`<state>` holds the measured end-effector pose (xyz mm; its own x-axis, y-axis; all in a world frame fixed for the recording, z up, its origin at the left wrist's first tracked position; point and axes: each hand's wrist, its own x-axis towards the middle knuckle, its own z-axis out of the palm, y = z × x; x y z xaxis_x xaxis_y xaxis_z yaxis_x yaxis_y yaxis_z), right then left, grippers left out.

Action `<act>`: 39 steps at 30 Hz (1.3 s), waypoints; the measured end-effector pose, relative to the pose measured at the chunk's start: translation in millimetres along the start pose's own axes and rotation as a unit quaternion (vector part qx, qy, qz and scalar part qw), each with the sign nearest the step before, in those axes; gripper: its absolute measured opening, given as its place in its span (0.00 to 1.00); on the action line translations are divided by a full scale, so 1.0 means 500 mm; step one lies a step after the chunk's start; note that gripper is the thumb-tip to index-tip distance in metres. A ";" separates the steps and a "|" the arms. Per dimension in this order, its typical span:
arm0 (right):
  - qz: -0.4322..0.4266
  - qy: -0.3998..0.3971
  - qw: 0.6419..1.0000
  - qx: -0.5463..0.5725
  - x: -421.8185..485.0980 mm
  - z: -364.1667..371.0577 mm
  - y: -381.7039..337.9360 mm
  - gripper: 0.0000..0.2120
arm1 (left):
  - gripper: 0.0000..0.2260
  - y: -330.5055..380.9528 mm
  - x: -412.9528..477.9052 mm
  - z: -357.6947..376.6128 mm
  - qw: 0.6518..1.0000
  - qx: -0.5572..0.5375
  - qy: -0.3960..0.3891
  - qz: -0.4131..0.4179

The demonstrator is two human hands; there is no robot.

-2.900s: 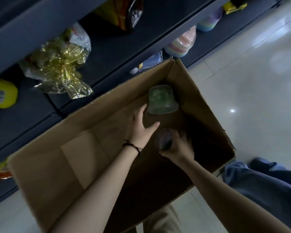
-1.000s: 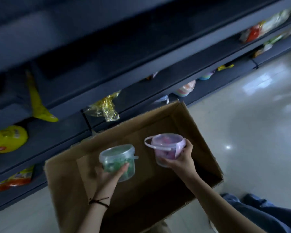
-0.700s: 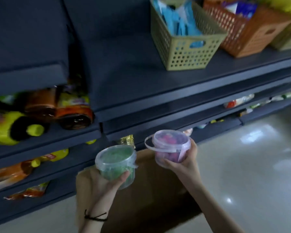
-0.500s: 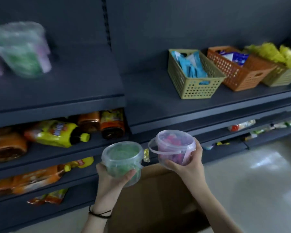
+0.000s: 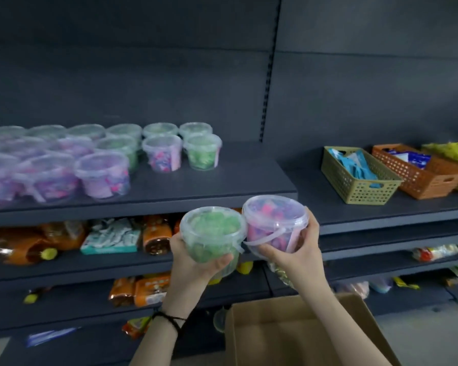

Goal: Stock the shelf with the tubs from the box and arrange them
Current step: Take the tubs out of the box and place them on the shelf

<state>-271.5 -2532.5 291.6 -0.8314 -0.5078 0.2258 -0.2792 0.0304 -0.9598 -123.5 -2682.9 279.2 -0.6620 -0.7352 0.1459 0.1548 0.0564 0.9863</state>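
Fingers (image 5: 217, 260) grip tubs before dark shelf (image 5: 222, 191).

dim, cool light all round, and the dark grey metal shelving (image 5: 169, 186) soaks most of it up. the clear plastic tubs at far left (image 5: 16, 167) smear into soft blur (motion, by the look of it), while the green-filled clear tub (image 5: 212, 233) and pink-filled clear tub (image 5: 274, 220) up front read sharper, faint sheen on their lids. lower shelves sink into shadow. shelf lines bow towards the edges, wide-angle stretch. the pale floor at bottom right (image 5: 434, 334) looks grainy.
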 end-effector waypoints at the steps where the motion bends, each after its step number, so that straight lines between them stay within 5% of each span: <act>1: -0.004 -0.013 1.000 -0.005 0.001 0.021 -0.020 0.57 | 0.50 0.025 -0.003 -0.018 1.000 0.000 0.016 0.009; 6: -0.028 -0.047 0.998 -0.008 0.026 0.116 -0.093 0.58 | 0.53 0.075 0.037 -0.115 0.996 0.037 0.073 0.024; 12: -0.038 -0.038 0.999 -0.007 0.097 0.199 -0.117 0.55 | 0.42 0.076 0.127 -0.177 0.991 0.096 0.084 0.030; 26: 0.005 -0.030 0.994 -0.102 0.292 0.310 -0.036 0.56 | 0.47 0.004 0.346 -0.179 0.967 0.141 0.200 0.065; 31: 0.001 -0.037 0.985 -0.168 0.316 0.329 -0.031 0.57 | 0.41 -0.007 0.380 -0.200 0.950 0.226 0.199 0.081; 39: -0.018 -0.044 0.970 -0.239 0.318 0.347 -0.036 0.56 | 0.40 0.000 0.358 -0.211 0.954 0.200 0.203 0.096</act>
<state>-315.4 -2763.3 315.9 -0.7780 -0.5876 0.2224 -0.5158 0.3954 -0.7600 -164.6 -2886.1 297.5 -0.2981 -0.8819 0.3652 -0.1005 0.4095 0.9068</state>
